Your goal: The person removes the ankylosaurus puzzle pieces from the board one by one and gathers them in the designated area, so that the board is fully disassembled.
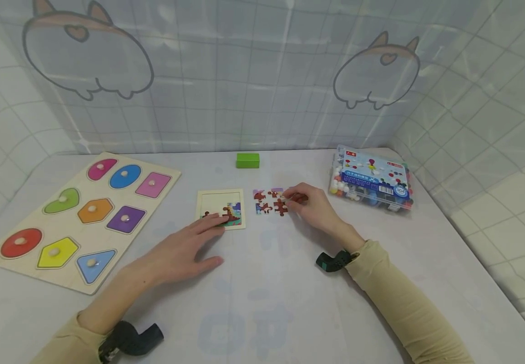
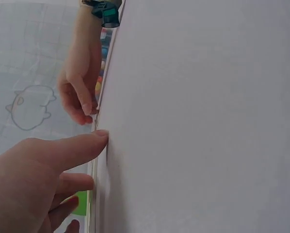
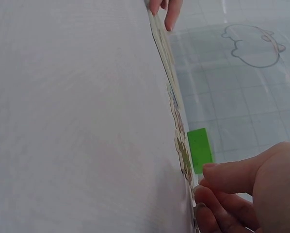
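Observation:
A small square puzzle tray [image 1: 220, 196] lies in the middle of the table, with a few jigsaw pieces [image 1: 232, 213] in its lower part. My left hand [image 1: 185, 250] rests its straight fingertips on the tray's lower left, covering part of it; the thumb [image 2: 87, 145] lies apart, on the tablecloth side. To the tray's right is a cluster of loose jigsaw pieces [image 1: 263, 208]. At that cluster's right end my right hand [image 1: 314, 205] pinches a brown puzzle piece [image 1: 298, 198] between thumb and curled fingers, partly hidden by them.
A wooden shape board [image 1: 69, 225] with colourful knobbed shapes lies at the left. A green block [image 1: 248, 161] sits at the back, near the patterned curtain. At the back right is a clear plastic box [image 1: 372, 178] of coloured beads. White cloth covers the table [image 1: 262, 293].

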`<state>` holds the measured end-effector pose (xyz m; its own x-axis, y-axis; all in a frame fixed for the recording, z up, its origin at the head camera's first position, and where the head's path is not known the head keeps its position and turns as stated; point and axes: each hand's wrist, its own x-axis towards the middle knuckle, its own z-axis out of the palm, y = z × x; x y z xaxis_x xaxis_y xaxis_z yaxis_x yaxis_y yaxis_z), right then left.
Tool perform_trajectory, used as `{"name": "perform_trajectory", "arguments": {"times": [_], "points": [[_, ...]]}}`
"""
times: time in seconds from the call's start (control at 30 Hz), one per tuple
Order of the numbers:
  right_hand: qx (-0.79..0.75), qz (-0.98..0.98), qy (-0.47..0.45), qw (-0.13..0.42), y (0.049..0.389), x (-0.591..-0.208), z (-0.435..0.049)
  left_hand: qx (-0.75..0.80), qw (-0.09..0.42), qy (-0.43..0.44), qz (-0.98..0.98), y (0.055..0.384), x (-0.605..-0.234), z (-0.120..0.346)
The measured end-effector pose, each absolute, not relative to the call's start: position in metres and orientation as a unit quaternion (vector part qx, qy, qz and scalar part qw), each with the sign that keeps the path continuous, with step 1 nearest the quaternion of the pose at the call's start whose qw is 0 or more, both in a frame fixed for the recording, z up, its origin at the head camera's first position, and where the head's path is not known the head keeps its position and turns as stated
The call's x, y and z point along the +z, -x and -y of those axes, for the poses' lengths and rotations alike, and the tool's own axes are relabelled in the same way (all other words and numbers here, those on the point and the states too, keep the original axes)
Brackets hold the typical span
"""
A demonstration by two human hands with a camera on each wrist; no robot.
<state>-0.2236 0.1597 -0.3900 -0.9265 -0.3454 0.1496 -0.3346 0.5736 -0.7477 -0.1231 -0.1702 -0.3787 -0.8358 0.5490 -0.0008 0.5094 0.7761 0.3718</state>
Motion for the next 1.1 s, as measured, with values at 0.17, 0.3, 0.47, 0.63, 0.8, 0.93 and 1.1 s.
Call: {"name": "perform_trajectory", "arguments": {"times": [0.17,0.3,0.47,0.63,0.8,0.93,1.1], "points": [[-0.417,-0.888,0.195,0.0,0.224,-0.391,-0.159,0.22,0.091,-0.286,-0.928,0.122,-0.38,0.168],[-0.416,-0.888,0.196,-0.001,0.224,-0.392,-0.159,0.222,0.09,-0.308,-0.921,0.122,-0.38,0.168],[-0.415,-0.888,0.196,-0.002,0.224,-0.391,-0.159,0.209,0.091,-0.319,-0.92,0.123,-0.38,0.169],[-0.422,-0.883,0.205,-0.006,0.221,-0.387,-0.157,0.205,0.098,-0.315,-0.922,0.122,-0.379,0.169],[-0.438,-0.872,0.22,-0.001,0.215,-0.378,-0.15,0.202,0.096,-0.315,-0.922,0.121,-0.38,0.166],[-0.439,-0.865,0.241,0.014,0.213,-0.372,-0.132,0.198,0.099,-0.31,-0.925,0.121,-0.379,0.166],[-0.425,-0.863,0.271,0.029,0.219,-0.369,-0.102,0.205,0.099,-0.313,-0.922,0.121,-0.378,0.168]]}}
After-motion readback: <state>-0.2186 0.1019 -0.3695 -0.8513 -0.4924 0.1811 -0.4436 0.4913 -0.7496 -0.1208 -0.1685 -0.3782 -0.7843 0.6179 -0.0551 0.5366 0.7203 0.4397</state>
